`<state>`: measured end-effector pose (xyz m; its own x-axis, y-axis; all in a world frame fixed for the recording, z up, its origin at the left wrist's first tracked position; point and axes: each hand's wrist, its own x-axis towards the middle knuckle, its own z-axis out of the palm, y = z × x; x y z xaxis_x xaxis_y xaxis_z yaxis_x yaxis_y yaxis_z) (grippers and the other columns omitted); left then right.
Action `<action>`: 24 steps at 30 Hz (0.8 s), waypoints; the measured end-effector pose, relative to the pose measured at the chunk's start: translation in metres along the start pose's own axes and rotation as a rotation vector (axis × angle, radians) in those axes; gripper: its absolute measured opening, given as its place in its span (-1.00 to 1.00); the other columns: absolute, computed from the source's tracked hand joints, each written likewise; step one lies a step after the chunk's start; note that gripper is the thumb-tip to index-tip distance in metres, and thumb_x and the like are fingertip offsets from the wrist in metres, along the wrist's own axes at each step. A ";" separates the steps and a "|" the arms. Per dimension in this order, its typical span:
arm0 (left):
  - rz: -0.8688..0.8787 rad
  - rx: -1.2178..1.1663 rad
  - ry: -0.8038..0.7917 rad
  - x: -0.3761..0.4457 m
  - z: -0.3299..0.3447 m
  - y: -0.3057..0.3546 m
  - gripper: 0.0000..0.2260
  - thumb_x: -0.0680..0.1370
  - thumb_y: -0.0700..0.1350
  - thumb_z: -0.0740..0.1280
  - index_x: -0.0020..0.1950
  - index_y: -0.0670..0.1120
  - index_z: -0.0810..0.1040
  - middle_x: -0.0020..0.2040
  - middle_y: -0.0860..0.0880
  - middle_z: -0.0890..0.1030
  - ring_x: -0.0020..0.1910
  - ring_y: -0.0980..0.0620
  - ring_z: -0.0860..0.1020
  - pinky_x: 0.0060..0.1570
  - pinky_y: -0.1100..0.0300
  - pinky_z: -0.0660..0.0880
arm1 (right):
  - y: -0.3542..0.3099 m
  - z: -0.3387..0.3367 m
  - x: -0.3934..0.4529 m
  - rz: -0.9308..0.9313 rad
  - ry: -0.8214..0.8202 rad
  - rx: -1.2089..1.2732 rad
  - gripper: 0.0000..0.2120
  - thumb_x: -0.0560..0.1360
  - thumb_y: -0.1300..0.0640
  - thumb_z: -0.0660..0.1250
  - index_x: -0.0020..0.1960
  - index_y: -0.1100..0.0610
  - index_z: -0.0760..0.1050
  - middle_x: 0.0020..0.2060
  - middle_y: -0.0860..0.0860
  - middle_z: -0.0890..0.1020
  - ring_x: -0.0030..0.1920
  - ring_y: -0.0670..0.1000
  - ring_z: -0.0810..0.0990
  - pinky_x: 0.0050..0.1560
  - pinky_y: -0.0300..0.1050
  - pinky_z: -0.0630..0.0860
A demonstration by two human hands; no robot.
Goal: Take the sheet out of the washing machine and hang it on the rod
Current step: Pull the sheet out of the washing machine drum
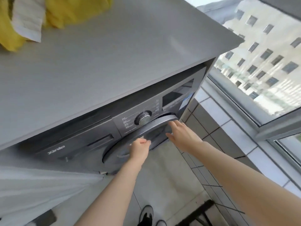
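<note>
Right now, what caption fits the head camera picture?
Left hand grips the washing machine door; open right hand reaches toward it.

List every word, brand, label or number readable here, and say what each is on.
"Xinle", roughly; it appears mirrored and blurred: brand mark on the washing machine front, lower left.
Programme labels around the dial: too small to read.
Sticker by the display: blurred, unreadable.

Grey counter spans the top of the view, over the dark grey washing machine. Yellow cloth and a white cloth lie bunched on the counter's far left end. Machine stands on a pale tiled floor.
</note>
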<state>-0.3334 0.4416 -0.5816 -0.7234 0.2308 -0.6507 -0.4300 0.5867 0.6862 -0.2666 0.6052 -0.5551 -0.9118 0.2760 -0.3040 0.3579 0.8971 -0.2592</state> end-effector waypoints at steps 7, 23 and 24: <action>-0.374 -0.768 -0.141 0.035 0.019 0.014 -0.75 0.58 -0.07 0.34 0.21 -0.15 0.49 0.16 -0.11 0.54 0.04 -0.11 0.59 -0.05 0.08 0.51 | 0.008 0.021 0.057 -0.006 -0.033 -0.026 -0.44 0.60 0.01 0.19 0.49 0.22 0.13 0.44 0.12 0.27 0.38 0.18 0.32 0.29 0.07 0.38; -0.366 -1.072 -0.009 0.042 0.046 0.016 -0.75 0.59 -0.05 0.34 -0.07 -0.23 0.45 0.23 -0.27 0.55 0.14 -0.17 0.61 0.22 0.01 0.52 | 0.032 0.043 0.063 -0.052 0.101 0.085 -0.55 0.58 0.14 0.24 0.44 0.20 0.31 0.31 0.12 0.43 0.24 0.22 0.46 0.24 0.05 0.43; -0.358 -1.051 -0.002 0.040 0.048 0.014 -0.75 0.59 -0.05 0.34 -0.07 -0.23 0.45 0.22 -0.27 0.56 0.14 -0.18 0.61 0.23 -0.01 0.52 | 0.033 0.044 0.060 -0.052 0.100 0.082 -0.57 0.58 0.19 0.23 0.43 0.20 0.32 0.29 0.12 0.43 0.21 0.22 0.47 0.23 0.04 0.43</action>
<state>-0.3422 0.4957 -0.6136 -0.4651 0.1811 -0.8665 -0.8586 -0.3308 0.3917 -0.3007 0.6362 -0.6221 -0.9435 0.2671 -0.1961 0.3216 0.8807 -0.3478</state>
